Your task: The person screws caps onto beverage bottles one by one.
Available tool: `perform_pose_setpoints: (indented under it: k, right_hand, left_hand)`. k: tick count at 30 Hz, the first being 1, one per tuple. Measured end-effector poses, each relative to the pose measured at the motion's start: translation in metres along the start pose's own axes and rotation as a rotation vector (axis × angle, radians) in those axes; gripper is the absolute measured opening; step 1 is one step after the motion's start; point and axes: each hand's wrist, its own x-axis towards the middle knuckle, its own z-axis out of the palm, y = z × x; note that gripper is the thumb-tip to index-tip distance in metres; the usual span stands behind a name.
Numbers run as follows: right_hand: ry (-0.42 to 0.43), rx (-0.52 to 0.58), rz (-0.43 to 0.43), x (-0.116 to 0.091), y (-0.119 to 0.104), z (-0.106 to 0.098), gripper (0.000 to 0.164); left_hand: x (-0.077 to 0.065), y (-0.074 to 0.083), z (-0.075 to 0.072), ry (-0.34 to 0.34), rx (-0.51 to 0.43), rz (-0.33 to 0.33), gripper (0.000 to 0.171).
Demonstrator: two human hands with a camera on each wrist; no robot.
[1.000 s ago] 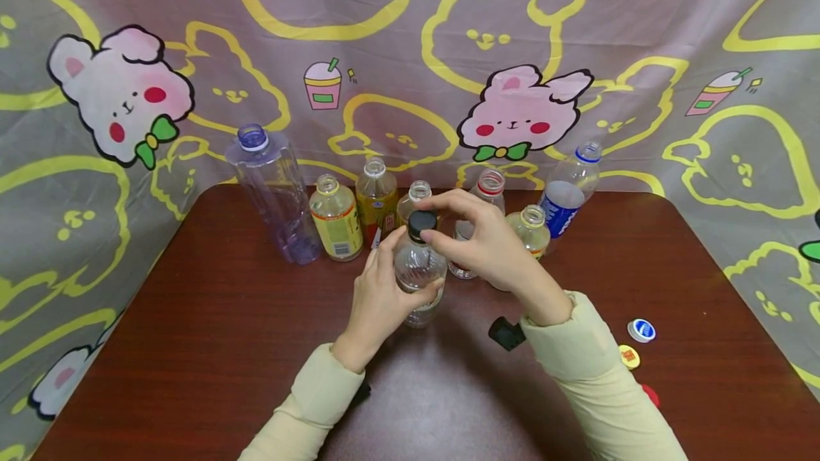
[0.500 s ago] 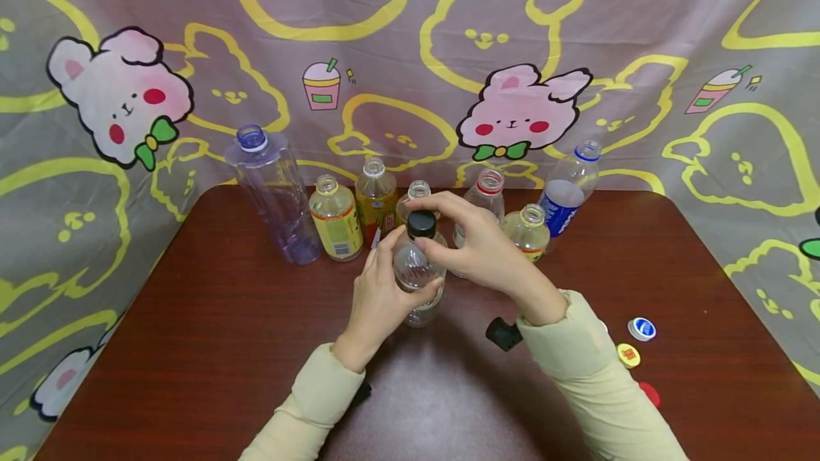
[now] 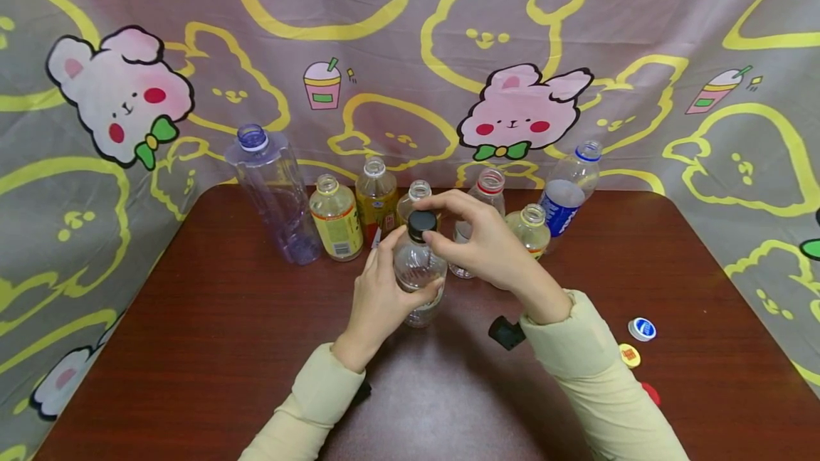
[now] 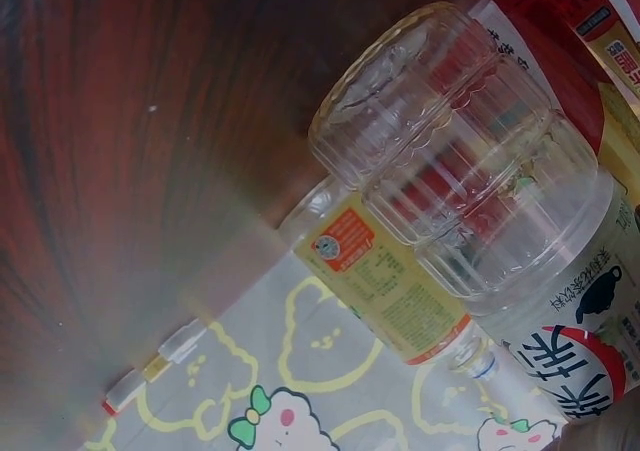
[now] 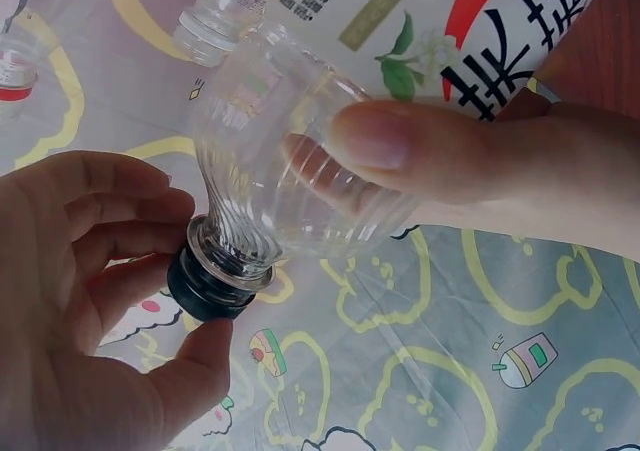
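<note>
A clear ribbed plastic bottle point(image 3: 419, 265) stands upright at the table's middle. My left hand point(image 3: 381, 297) grips it round the body; the right wrist view shows the left thumb point(image 5: 375, 136) across its shoulder. On its neck sits a black cap point(image 3: 422, 226). My right hand point(image 3: 490, 244) holds this cap, thumb on the near side and fingers on the far side. Seen from the left wrist, the bottle's ribbed base point(image 4: 480, 141) and its white label point(image 4: 570, 341) show, but neither hand does.
Uncapped bottles line the back: a tall purple-tinted one point(image 3: 272, 198), a yellow-labelled one point(image 3: 337, 223), a red-ringed one point(image 3: 490, 191) and a blue-labelled one point(image 3: 566, 198), among others. Loose caps, blue-and-white point(image 3: 642, 329), yellow point(image 3: 630, 356) and red point(image 3: 651, 393), lie right. A black object point(image 3: 506, 333) is beside the right cuff.
My right hand shifts slightly left at the cap, then back right, its thumb moving a little along the cap's edge. The left hand and bottle stay practically still.
</note>
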Motion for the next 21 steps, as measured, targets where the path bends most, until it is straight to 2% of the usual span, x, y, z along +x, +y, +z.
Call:
perform_pose_setpoints:
  k: [11,16,21]
  right_hand:
    - [0.063,0.004,0.077,0.0030,-0.0001,0.0050,0.039]
    - [0.035,-0.022,0.032,0.0021,0.0007,0.0064,0.045]
    - [0.003,-0.014,-0.020,-0.0002,0.0002,0.0042,0.040]
  left_hand:
    - [-0.0006,-0.0006,-0.0003,-0.016,0.001,-0.018,0.086]
    - [-0.0004,-0.0005,-0.0004,-0.011,0.007,-0.010,0.087]
    - [-0.0002,-0.0002,-0.0005,-0.004,0.014,0.003,0.086]
